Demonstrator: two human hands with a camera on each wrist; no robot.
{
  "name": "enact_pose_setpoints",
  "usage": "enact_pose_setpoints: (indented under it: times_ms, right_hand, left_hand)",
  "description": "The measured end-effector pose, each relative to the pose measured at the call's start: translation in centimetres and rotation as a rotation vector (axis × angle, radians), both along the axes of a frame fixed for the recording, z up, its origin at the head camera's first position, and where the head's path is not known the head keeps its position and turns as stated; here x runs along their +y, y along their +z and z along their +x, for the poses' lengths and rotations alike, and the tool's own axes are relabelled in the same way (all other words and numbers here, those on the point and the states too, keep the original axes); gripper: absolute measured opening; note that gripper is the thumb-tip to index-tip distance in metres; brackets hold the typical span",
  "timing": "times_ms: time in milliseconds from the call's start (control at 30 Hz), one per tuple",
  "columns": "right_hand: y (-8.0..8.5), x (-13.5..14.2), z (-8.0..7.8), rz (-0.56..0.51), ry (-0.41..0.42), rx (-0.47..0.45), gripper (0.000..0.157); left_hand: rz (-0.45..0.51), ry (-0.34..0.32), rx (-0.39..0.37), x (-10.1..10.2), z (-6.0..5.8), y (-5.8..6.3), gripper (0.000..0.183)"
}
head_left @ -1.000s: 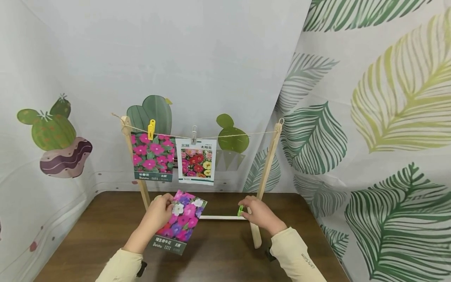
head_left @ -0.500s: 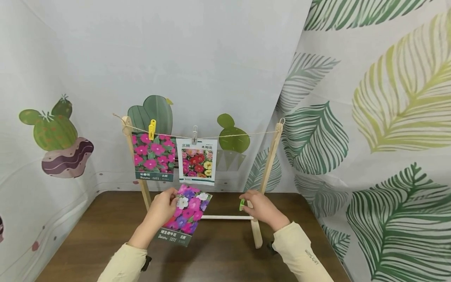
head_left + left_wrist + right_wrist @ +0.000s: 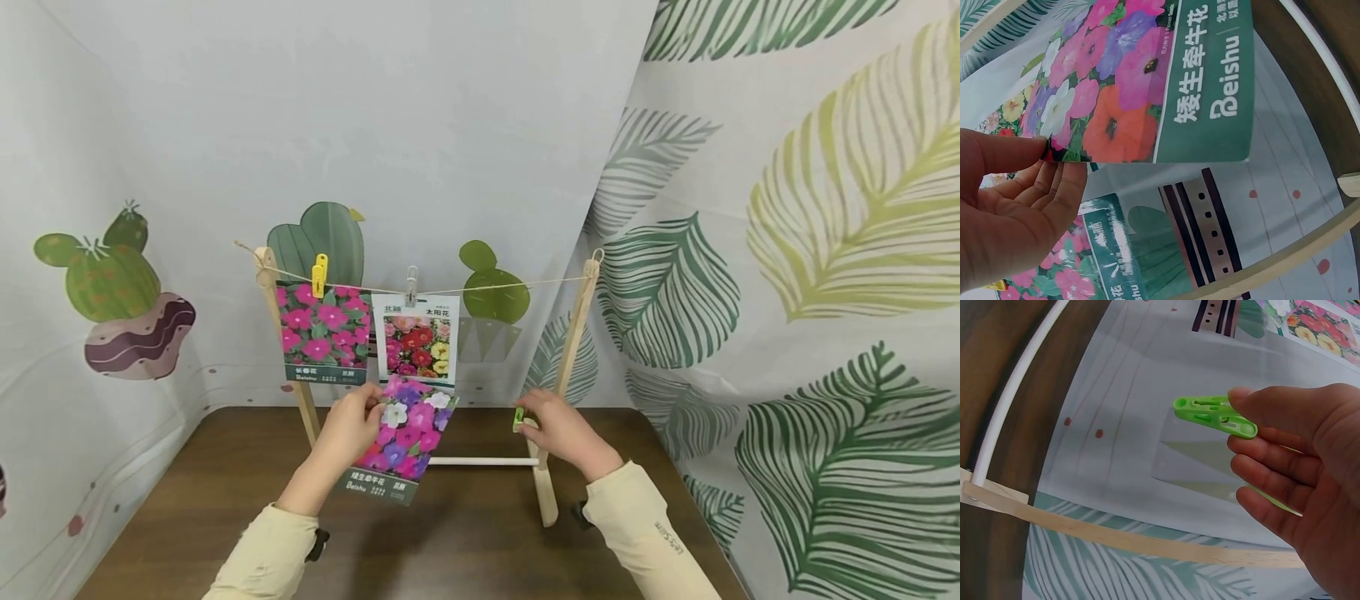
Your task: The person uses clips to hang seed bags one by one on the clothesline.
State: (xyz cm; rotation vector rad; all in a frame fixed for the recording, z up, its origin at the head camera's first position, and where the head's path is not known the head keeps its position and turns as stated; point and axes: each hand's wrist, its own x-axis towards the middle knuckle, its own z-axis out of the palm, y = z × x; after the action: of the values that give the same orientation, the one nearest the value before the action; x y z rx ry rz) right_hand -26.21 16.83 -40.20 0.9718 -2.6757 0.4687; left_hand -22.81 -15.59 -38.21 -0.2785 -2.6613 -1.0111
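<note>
A seed packet (image 3: 408, 437) printed with pink, purple and white flowers is pinched at its left edge by my left hand (image 3: 351, 425). It tilts in front of the wooden frame, its top overlapping the white seed packet (image 3: 417, 342) in the head view. My right hand (image 3: 558, 429) pinches a green clothespin (image 3: 1216, 415) between thumb and fingers, near the right post. On the twine (image 3: 495, 288) hang the white packet, under a clear clothespin (image 3: 411, 287), and a pink-flowered packet (image 3: 324, 329), under a yellow clothespin (image 3: 319, 277).
The twine runs between a left wooden post (image 3: 306, 408) and a right wooden post (image 3: 573, 350). A white rod (image 3: 480, 461) joins the posts low down. All stands on a brown table (image 3: 225, 492), before a curtain (image 3: 480, 125) printed with cacti and leaves.
My left hand has raised the flower packet and shifted it slightly right, up to the lower edge of the white packet. My right hand has lifted the green clothespin a little.
</note>
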Motion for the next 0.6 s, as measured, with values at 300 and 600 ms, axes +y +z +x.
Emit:
enact_pose_setpoints:
  times_ms: [300,600]
  right_hand:
    - [1.8,0.2,-0.2,-0.024,-0.012,0.013,0.034]
    - [3.8,0.3,-0.4,-0.041,0.041,0.114,0.030]
  left_hand:
    - [0.025,-0.023,0.001,0.7,-0.2,1.4,0.013]
    - [0.065,-0.033,0.019,1.4,-0.6,2.1,0.017]
